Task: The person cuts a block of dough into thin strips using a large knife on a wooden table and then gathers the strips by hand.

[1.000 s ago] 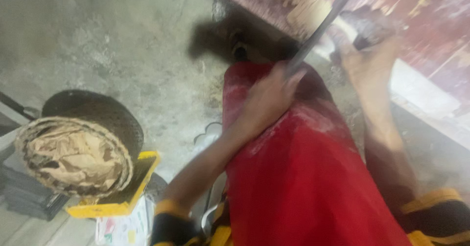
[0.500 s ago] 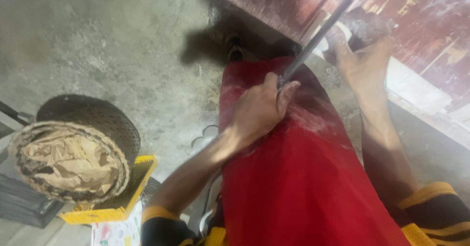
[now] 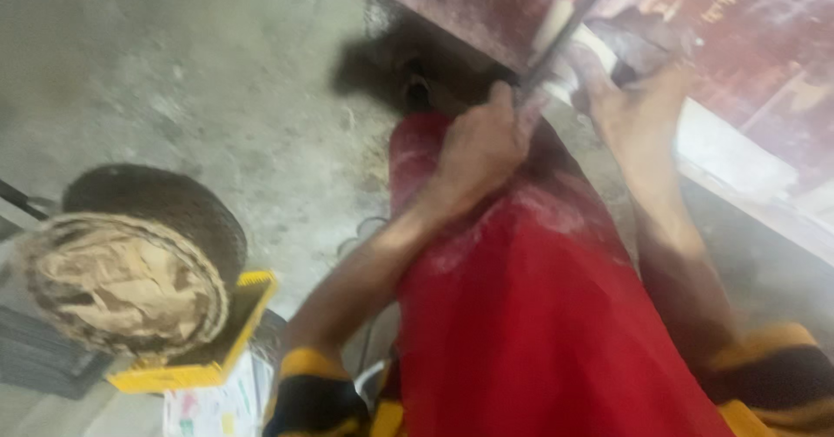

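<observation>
Gripping the lower end of a long, flat metal blade [image 3: 565, 33], my left hand [image 3: 478, 146] is closed in a fist above my knee, which is covered by a red cloth [image 3: 539, 315] dusted with pale powder. The blade runs up and to the right from the fist to the edge of a worn reddish wooden board [image 3: 764, 29]. My right hand [image 3: 638, 107] rests at that edge with the fingers curled around a pale object pressed against the board; motion blur hides exactly what it holds. On the grey concrete floor [image 3: 217, 72] to my left, well apart from both hands, a round woven basket [image 3: 122, 285] sits on a yellow stand [image 3: 226, 350].
</observation>
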